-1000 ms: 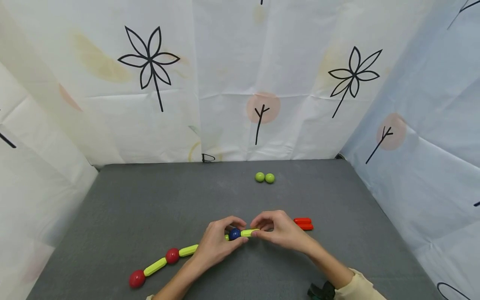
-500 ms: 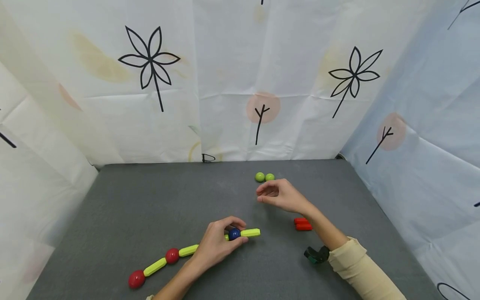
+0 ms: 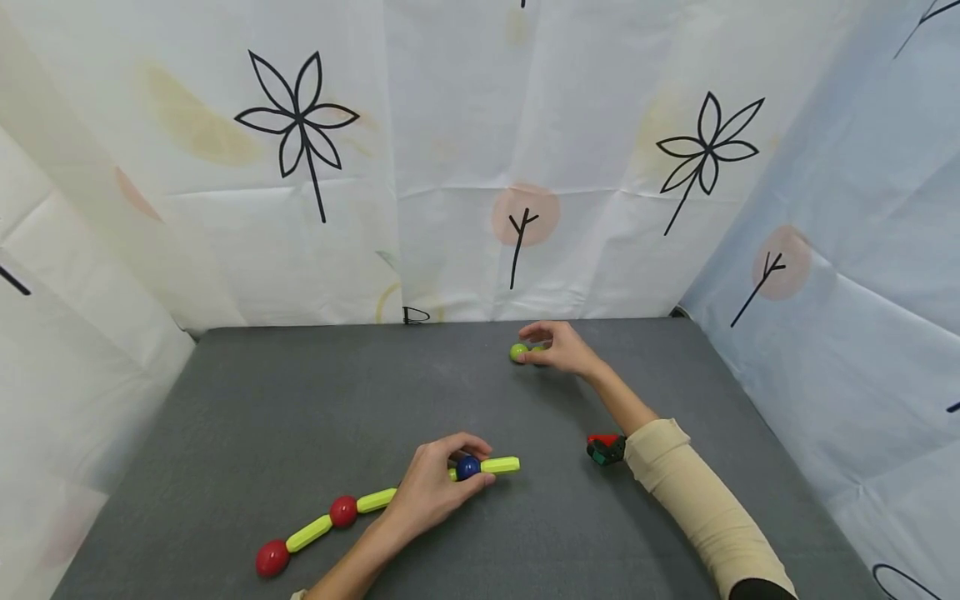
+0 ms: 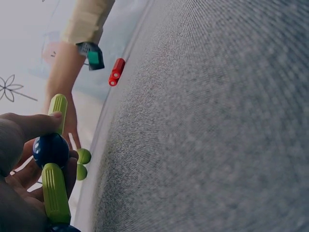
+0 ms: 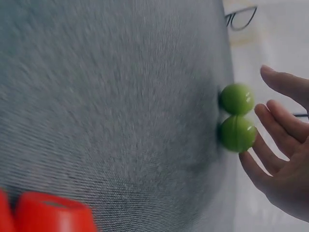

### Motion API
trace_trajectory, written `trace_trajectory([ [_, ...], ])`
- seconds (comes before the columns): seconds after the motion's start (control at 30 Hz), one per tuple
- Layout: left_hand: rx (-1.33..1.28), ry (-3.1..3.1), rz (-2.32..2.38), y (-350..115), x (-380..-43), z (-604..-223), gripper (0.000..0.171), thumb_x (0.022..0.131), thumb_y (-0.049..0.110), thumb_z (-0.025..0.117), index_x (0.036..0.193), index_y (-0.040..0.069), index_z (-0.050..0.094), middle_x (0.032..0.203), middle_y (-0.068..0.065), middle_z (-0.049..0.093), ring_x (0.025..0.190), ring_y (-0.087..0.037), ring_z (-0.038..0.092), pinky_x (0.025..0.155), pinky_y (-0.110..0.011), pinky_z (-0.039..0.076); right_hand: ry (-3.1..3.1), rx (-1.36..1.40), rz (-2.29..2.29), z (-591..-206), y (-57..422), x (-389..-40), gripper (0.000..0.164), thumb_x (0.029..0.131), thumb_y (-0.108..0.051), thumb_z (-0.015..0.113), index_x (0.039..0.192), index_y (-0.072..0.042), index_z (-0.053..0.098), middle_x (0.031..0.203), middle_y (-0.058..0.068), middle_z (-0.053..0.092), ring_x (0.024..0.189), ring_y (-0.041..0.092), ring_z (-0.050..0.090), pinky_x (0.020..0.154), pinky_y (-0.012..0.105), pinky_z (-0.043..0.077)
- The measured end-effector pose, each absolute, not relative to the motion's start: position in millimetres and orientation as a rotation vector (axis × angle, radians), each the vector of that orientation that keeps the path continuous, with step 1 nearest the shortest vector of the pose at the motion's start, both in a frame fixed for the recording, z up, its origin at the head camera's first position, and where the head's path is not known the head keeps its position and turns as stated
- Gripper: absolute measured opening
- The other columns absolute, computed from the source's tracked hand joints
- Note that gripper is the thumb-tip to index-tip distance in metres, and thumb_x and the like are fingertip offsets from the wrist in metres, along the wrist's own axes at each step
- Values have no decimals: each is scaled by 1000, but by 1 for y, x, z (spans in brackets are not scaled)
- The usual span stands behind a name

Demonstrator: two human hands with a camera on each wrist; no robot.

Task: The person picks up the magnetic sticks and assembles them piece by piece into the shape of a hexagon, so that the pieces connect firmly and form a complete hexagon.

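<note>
A chain of balls and ribbed yellow-green rods runs up to my left hand. Two red balls belong to its near-left stretch. Finger and thumb of the left hand hold the chain around a glossy blue ball, with a yellow-green rod sticking out to the right. Part of a second dark blue ball shows at the bottom of the left wrist view. My right hand, fingers spread, is at two green balls near the table's back edge, partly covering them in the head view.
Red rods lie together on the right of the grey table, partly behind the dark wrist device in the head view. A patterned white cloth rises behind the table and along its sides.
My right hand has let go of the end rod of the chain and moved away to the green balls at the back. The left hand and the chain have stayed in place.
</note>
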State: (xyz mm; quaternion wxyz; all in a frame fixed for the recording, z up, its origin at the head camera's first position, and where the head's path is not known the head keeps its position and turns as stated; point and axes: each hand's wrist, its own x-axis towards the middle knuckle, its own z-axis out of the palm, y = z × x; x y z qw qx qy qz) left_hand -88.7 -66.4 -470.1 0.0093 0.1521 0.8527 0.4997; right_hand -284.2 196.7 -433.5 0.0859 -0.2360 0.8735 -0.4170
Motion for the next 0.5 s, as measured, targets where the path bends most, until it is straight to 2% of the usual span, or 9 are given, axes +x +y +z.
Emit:
trace_trajectory([
  [0.17, 481, 2659, 1563, -67, -89, -471, 29, 88, 17, 92, 113, 15, 79, 104, 8, 80, 96, -9, 76, 88, -27, 61, 2564, -626, -1140, -441, 197, -299, 50, 101, -12, 78, 143, 9, 62, 144, 30, 67, 136, 48, 64, 107, 56, 58],
  [0.5, 488, 2646, 1571, -68, -89, -471, 27, 88, 18, 92, 112, 16, 79, 104, 6, 80, 95, -7, 75, 86, -25, 61, 2579, -521, -1099, -446, 192, -307, 43, 99, -17, 81, 137, 1, 71, 138, 24, 73, 132, 41, 67, 103, 49, 59],
])
